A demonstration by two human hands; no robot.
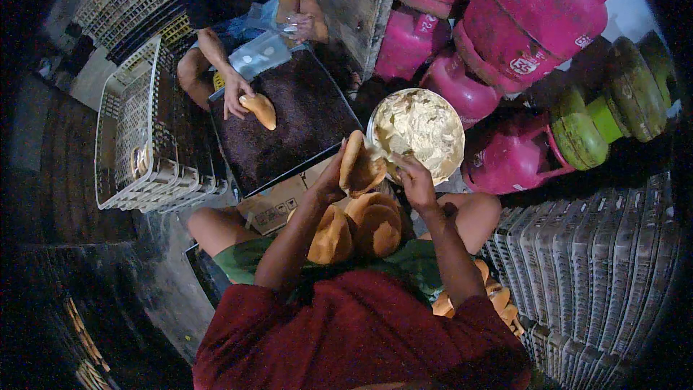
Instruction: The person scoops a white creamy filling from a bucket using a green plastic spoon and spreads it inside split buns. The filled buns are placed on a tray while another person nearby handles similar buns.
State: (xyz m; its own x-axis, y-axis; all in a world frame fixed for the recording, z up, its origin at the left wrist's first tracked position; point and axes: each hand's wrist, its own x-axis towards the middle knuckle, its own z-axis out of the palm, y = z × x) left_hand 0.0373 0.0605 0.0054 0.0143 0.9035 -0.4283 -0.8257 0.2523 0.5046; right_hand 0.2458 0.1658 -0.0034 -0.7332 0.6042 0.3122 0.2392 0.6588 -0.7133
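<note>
My left hand holds a split bread roll, its cut side facing right. My right hand is closed around a tool, mostly hidden by the fingers, whose pale, cream-smeared end touches the roll's opening. Just beyond this hand stands a round tub of pale yellow cream. Several more bread rolls lie in front of me between my legs. Ahead to the left, a tray with a dark brown surface rests beside a cardboard box.
Across the tray a co-worker's hand holds a filled-looking roll; the other holds clear plastic bags. Plastic crates stand left, stacked grey crates right. Pink gas cylinders and green ones stand beyond the tub.
</note>
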